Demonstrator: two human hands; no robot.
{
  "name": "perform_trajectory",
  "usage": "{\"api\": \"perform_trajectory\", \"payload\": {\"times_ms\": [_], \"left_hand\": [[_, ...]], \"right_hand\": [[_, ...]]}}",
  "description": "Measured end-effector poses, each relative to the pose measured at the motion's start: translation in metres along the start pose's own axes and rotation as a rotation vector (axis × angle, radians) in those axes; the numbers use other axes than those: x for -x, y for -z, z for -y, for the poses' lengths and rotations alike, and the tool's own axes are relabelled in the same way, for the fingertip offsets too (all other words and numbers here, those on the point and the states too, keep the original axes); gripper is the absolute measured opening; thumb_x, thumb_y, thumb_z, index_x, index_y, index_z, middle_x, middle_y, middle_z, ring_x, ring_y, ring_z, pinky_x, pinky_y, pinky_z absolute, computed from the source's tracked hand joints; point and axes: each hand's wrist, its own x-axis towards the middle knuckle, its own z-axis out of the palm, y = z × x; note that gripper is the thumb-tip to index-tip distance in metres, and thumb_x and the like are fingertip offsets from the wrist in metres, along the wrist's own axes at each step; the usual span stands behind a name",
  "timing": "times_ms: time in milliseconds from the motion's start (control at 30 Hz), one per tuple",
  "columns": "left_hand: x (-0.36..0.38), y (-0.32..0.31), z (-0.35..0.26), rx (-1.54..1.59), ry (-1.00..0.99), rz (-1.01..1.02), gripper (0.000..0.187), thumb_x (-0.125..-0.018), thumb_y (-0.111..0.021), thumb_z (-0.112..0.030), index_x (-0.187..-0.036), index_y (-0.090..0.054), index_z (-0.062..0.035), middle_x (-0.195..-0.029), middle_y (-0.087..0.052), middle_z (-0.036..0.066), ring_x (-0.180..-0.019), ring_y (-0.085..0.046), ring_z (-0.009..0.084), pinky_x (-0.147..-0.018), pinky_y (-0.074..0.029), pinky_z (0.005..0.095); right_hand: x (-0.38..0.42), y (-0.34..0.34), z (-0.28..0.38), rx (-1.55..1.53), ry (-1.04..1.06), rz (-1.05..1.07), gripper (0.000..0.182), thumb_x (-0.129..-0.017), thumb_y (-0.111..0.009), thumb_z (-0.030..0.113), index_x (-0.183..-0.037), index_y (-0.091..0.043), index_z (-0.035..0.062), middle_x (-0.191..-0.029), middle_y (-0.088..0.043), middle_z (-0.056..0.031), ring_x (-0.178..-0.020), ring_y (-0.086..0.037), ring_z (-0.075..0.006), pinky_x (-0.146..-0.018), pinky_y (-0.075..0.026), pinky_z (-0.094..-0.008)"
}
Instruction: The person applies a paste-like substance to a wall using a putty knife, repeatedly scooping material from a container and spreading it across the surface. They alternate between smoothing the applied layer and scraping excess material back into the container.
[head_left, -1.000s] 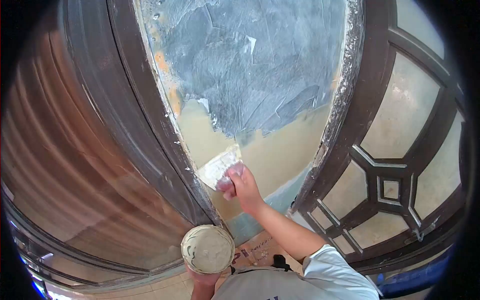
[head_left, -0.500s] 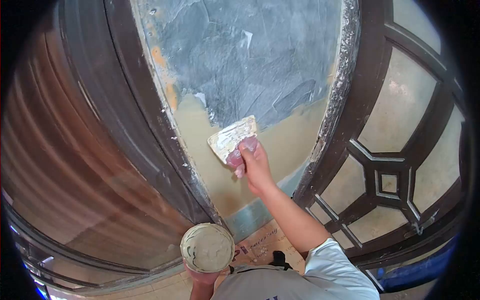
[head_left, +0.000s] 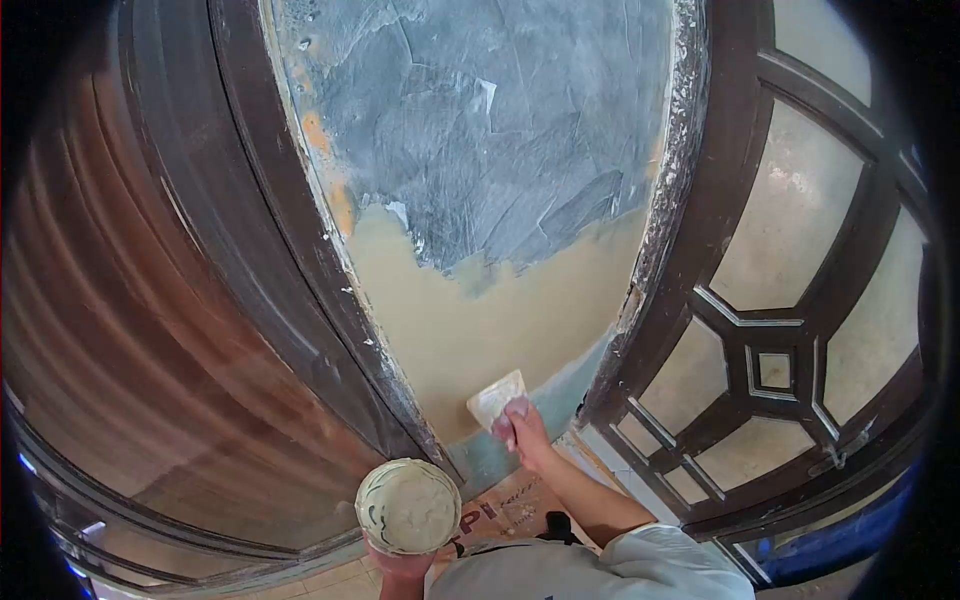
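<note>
My right hand (head_left: 522, 430) grips a putty spreader (head_left: 496, 399), a flat pale blade smeared with filler, low against the wall near the bottom of the coated area. Beige putty (head_left: 480, 330) covers the lower wall in a wide band with a ragged top edge. Above it the wall surface (head_left: 500, 140) is grey-blue and patchy. A round tub of putty (head_left: 410, 508) rests in my left hand (head_left: 400, 565), whose fingers wrap its underside and are mostly hidden by it.
A dark wooden frame with reddish-brown panels (head_left: 170, 330) stands on the left. On the right is a dark door with pale glass panes (head_left: 790, 200). Paint-flecked jambs (head_left: 672, 150) border the wall. Printed sheeting (head_left: 510, 500) lies on the floor below.
My right hand has moved down the wall with the spreader, from the putty's upper edge to near its bottom. My left hand and the tub have shifted only slightly.
</note>
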Motion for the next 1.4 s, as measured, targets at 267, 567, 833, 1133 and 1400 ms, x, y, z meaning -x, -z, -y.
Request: {"api": "perform_trajectory", "payload": {"times_ms": [267,567,833,1133,1400], "left_hand": [[-0.003,0.01,0.005,-0.549,-0.291,0.165,0.085,-0.064,-0.086,-0.009,-0.137,-0.042,-0.0033,-0.13,-0.057,0.014,-0.114,-0.06,0.0243,-0.095,-0.051,0.041],[-0.004,0.015,0.007,-0.65,-0.405,0.148,0.084,-0.063,-0.086,-0.01,-0.135,-0.043,-0.0023,-0.128,-0.058,0.014,-0.113,-0.061,0.025,-0.094,-0.052,0.0408],[-0.003,0.025,0.015,-0.437,-0.215,0.14,0.074,-0.073,-0.081,-0.021,-0.136,-0.045,-0.0075,-0.13,-0.058,0.011,-0.122,-0.056,0.0262,-0.101,-0.046,0.0426],[-0.006,0.024,0.025,-0.845,-0.325,0.103,0.076,-0.069,-0.083,-0.029,-0.134,-0.048,-0.0094,-0.128,-0.061,0.007,-0.117,-0.059,0.0202,-0.098,-0.047,0.035],[-0.006,-0.021,0.003,-0.019,0.02,-0.075,0.076,-0.065,-0.087,-0.021,-0.13,-0.051,-0.0039,-0.123,-0.062,0.011,-0.112,-0.06,0.0215,-0.096,-0.049,0.0376]], "right_hand": [[0.014,-0.103,0.178,-0.092,0.329,0.205,0.021,-0.1,-0.051,0.018,-0.119,-0.049,0.0086,-0.1,-0.063,-0.0032,-0.071,-0.06,-0.0082,-0.039,-0.036,-0.0223],[-0.021,-0.072,0.106,-0.101,0.227,0.126,0.022,-0.099,-0.055,0.019,-0.117,-0.046,0.0081,-0.098,-0.061,-0.0054,-0.063,-0.06,-0.0115,-0.039,-0.04,-0.0245],[0.01,0.022,-0.036,0.101,-0.229,-0.031,0.019,-0.099,-0.052,0.016,-0.117,-0.051,0.0098,-0.093,-0.062,-0.0043,-0.074,-0.063,-0.0156,-0.051,-0.049,-0.0274],[0.01,-0.067,0.138,-0.135,0.271,0.129,0.02,-0.098,-0.055,0.015,-0.115,-0.046,0.0086,-0.096,-0.06,-0.0041,-0.071,-0.062,-0.0125,-0.045,-0.045,-0.0268],[-0.001,-0.094,0.18,-0.156,0.338,0.206,0.021,-0.096,-0.056,0.013,-0.114,-0.045,0.0081,-0.091,-0.06,-0.0042,-0.058,-0.057,-0.0117,-0.04,-0.041,-0.026]]}}
